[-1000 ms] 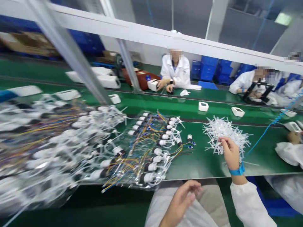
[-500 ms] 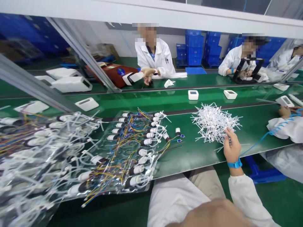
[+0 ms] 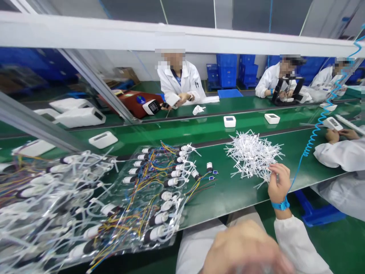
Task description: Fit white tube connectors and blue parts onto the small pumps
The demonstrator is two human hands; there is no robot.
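My right hand (image 3: 279, 183), with a blue band (image 3: 281, 204) at the wrist, is at the near right edge of a heap of thin white branching tube pieces (image 3: 253, 154). Its fingers are bent slightly, with the index fingertip at the tubes and a gap to the thumb. Low in the picture, my left hand (image 3: 245, 249) is close to the camera and blurred, its fingers hidden. Left of the heap, small white-and-black cylinders with coloured wires, perhaps pump motors (image 3: 172, 182), lie in rows on clear plastic. One upright cylinder (image 3: 209, 167) stands apart beside two small blue parts (image 3: 213, 175).
Behind the green bench (image 3: 228, 198) runs a green strip with white display devices (image 3: 229, 121). A coiled blue cord (image 3: 310, 140) hangs at right. A co-worker's sleeve (image 3: 336, 154) is beside me, and people in white coats (image 3: 182, 82) work opposite. A metal post (image 3: 94, 83) slants at left.
The view has tilted up, so the bench sits lower in the picture. My left hand has come further into view. My right hand stays at the heap's edge.
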